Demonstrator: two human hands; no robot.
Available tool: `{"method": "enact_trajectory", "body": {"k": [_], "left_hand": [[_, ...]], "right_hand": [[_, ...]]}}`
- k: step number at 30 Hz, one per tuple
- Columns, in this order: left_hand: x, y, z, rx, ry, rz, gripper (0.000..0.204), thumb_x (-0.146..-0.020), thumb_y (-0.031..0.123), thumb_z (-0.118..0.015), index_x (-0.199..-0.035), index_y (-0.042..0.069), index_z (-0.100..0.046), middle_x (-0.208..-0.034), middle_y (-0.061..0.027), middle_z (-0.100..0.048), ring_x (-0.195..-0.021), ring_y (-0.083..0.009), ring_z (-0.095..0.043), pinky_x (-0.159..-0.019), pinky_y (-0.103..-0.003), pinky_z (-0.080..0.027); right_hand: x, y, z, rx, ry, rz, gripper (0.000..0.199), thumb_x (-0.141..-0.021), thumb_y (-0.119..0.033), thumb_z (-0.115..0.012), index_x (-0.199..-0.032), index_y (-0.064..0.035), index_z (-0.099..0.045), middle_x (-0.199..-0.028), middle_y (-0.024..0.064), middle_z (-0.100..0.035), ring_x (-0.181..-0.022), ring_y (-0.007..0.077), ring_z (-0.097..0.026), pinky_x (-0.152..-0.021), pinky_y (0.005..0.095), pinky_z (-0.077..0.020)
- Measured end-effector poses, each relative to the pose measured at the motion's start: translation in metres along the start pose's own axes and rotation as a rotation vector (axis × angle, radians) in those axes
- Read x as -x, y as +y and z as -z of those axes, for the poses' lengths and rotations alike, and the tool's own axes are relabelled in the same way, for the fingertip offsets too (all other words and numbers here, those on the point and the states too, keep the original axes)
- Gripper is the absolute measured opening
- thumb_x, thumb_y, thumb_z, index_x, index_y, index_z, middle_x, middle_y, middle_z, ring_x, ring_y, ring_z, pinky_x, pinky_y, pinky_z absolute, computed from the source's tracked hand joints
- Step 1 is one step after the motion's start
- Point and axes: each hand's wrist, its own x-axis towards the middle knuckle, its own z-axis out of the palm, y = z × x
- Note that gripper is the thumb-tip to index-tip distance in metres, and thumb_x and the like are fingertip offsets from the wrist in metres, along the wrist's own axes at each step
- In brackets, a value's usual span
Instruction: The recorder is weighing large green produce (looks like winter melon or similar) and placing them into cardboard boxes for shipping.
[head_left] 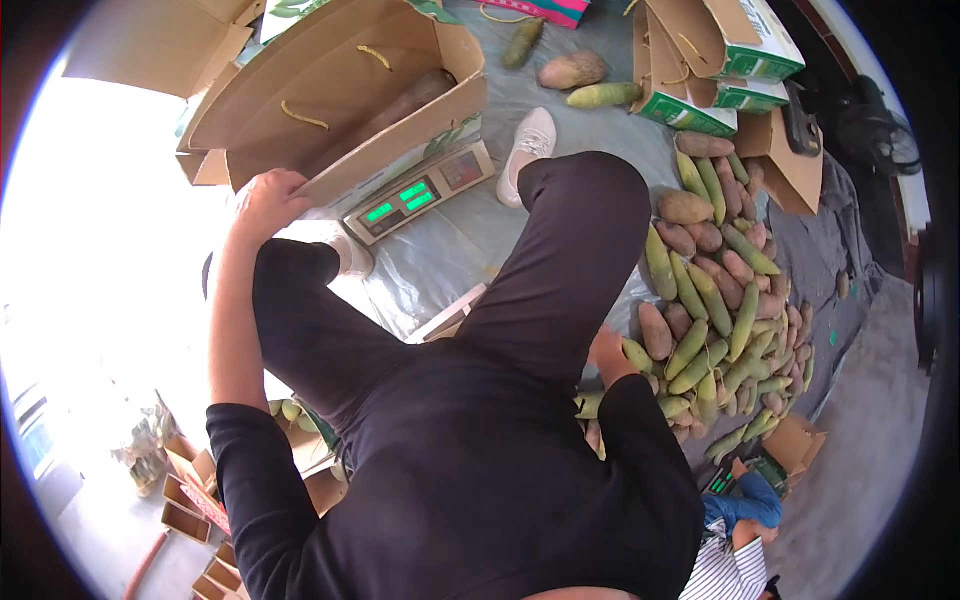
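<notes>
My left hand rests at the near left corner of an open cardboard box, its fingers curled on the rim. The box has yellow rope handles and sits on a digital scale with lit green displays. Inside lie some long brownish fruits, partly in shadow. Low on the right, my right hand is beside my thigh, at the near edge of a pile of green and brown cucumber-like fruits. My sleeve and leg hide its fingers, so its grip does not show.
Loose fruits lie on the plastic sheet beyond my shoe. Stacked green-and-white cartons stand at the far right. A person in a striped top sits at lower right by another box. Empty cartons are at lower left.
</notes>
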Motion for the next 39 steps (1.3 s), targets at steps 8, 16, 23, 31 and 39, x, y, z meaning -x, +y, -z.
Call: {"method": "enact_trajectory", "body": {"k": [8,16,23,31,39], "left_hand": [[-0.001,-0.007,-0.002,-0.021,-0.002,-0.004,0.027,-0.065,0.020,-0.061,-0.087,0.006,-0.068,-0.083,-0.0154,-0.061,-0.081,-0.0306,-0.059,-0.073,-0.038,-0.047],[-0.001,-0.010,-0.001,0.030,0.016,-0.010,0.029,-0.064,0.016,-0.063,-0.090,0.003,-0.066,-0.081,-0.0135,-0.060,-0.076,-0.0272,-0.059,-0.072,-0.036,-0.047],[0.002,-0.022,-0.006,0.059,0.076,-0.055,0.030,-0.063,0.015,-0.061,-0.090,0.003,-0.066,-0.080,-0.0124,-0.059,-0.071,-0.0248,-0.059,-0.065,-0.034,-0.049],[-0.001,-0.028,-0.006,0.199,0.081,-0.136,0.025,-0.065,0.012,-0.060,-0.085,-0.001,-0.065,-0.073,-0.0131,-0.058,-0.065,-0.0238,-0.058,-0.062,-0.033,-0.049],[0.004,-0.025,-0.003,0.207,0.047,-0.081,0.025,-0.064,0.012,-0.060,-0.085,0.000,-0.065,-0.074,-0.0131,-0.059,-0.069,-0.0242,-0.060,-0.063,-0.034,-0.049]], "right_hand": [[0.006,-0.005,0.004,0.255,-0.203,0.007,0.029,-0.084,-0.024,-0.052,-0.112,-0.0194,-0.056,-0.120,0.0018,-0.045,-0.115,0.0251,-0.041,-0.086,0.0544,-0.0385],[0.016,0.018,0.003,0.106,-0.115,-0.155,0.024,-0.083,-0.015,-0.053,-0.106,-0.0134,-0.059,-0.114,0.0075,-0.055,-0.106,0.0288,-0.054,-0.083,0.0448,-0.0454],[0.033,0.029,0.035,0.062,-0.159,-0.183,0.028,-0.079,-0.011,-0.056,-0.106,-0.0183,-0.057,-0.113,0.0075,-0.056,-0.106,0.0261,-0.056,-0.083,0.0397,-0.0465],[0.040,0.078,0.094,-0.555,0.598,-0.194,0.039,-0.058,-0.013,-0.072,-0.094,-0.0117,-0.055,-0.096,0.0093,-0.057,-0.088,0.0311,-0.057,-0.078,0.0377,-0.0464],[0.086,0.049,0.291,-0.823,1.220,0.077,0.039,-0.069,0.004,-0.068,-0.105,-0.0018,-0.054,-0.103,0.0090,-0.056,-0.095,0.0174,-0.054,-0.081,0.0288,-0.0438]]}}
